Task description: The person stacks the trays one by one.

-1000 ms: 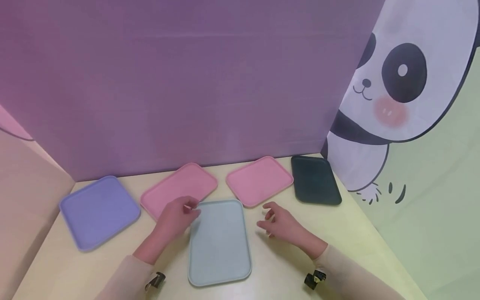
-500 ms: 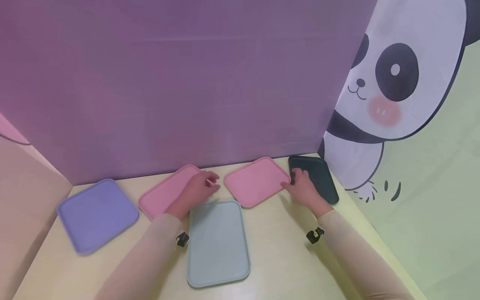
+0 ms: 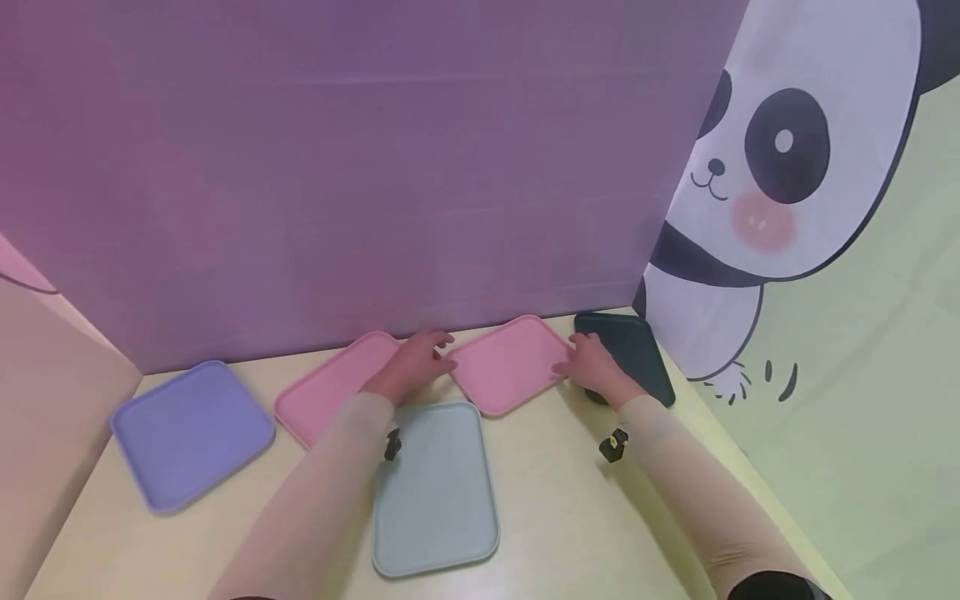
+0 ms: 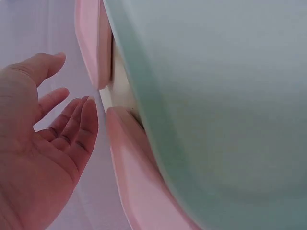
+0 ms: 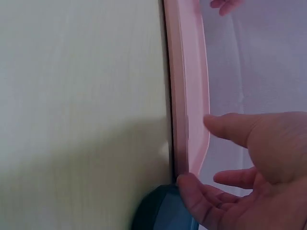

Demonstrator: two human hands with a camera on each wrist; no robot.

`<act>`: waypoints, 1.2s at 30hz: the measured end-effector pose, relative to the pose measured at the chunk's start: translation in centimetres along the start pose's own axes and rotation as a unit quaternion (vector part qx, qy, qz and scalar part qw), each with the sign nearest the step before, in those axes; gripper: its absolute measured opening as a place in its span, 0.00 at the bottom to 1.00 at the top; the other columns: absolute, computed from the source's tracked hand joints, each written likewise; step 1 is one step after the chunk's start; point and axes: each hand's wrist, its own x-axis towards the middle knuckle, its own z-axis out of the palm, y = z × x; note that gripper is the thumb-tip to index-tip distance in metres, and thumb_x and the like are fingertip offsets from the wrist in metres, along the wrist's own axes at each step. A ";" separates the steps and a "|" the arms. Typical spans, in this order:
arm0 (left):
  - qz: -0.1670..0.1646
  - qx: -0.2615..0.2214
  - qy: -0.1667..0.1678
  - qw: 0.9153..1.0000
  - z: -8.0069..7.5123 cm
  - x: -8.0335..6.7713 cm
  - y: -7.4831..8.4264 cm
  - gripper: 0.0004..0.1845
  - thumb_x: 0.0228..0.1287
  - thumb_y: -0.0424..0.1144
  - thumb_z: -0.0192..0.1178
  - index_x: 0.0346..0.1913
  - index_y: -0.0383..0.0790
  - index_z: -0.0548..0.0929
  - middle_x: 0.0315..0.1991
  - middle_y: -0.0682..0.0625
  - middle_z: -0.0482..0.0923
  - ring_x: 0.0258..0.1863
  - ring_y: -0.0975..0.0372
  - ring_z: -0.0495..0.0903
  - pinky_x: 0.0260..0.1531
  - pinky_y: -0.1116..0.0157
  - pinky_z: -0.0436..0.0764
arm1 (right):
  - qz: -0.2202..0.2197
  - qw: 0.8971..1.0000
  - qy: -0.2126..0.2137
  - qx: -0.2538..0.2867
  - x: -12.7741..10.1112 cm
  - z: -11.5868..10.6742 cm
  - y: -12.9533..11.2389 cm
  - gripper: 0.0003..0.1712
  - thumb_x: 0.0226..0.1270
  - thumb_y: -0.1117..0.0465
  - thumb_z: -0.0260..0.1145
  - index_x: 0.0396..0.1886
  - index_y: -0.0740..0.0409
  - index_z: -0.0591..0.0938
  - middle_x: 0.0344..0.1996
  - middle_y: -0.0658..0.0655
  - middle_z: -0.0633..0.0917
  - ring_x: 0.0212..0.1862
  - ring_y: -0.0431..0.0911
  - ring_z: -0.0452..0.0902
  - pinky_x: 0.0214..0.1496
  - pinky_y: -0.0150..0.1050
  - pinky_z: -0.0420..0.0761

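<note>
The right pink tray (image 3: pixel 510 364) lay flat near the back of the table (image 3: pixel 570 500), between the other pink tray (image 3: pixel 330 385) and the dark tray (image 3: pixel 637 354), with the grey tray (image 3: pixel 435 487) just in front of it. Its long axis ran diagonally, from the near-left corner up to the far-right one by the purple backdrop (image 3: pixel 337 167). Count-wise there were five trays: two pink, one purple (image 3: pixel 191 432), one grey, one dark. The grey one pointed more or less straight away from the person, the left pink one slanted the same way as its twin. Both arms were stretched forward in light sleeves, one hand at each end of the right pink tray. The left hand (image 3: pixel 416 360) sat at its left corner, reaching across the other pink tray, and in the wrist view the palm faced the rim with fingers (image 4: pixel 79 120) loose and slightly spread, not gripping anything. The right hand (image 3: pixel 592 367) was at the tray's right edge, over the dark tray's near corner; its wrist view showed the thumb (image 5: pixel 230 127) and fingers (image 5: pixel 196 196) apart, bracketing the tray's corner, fingertip at the rim but not clamped. A panda picture (image 3: pixel 765 183) filled the right wall.
</note>
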 end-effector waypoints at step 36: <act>0.030 -0.039 -0.121 0.991 -0.2 2.6 0.0 0.19 0.58 0.28 0.83 0.44 0.29 0.81 0.33 0.48 0.66 0.43 0.55 0.70 0.46 0.58 0.73 | -0.120 0.980 -0.112 -0.112 2.3 -1.4 0.4 0.25 0.52 0.56 0.87 0.44 0.61 0.86 0.36 0.54 0.83 0.49 0.54 0.72 0.57 0.50 0.80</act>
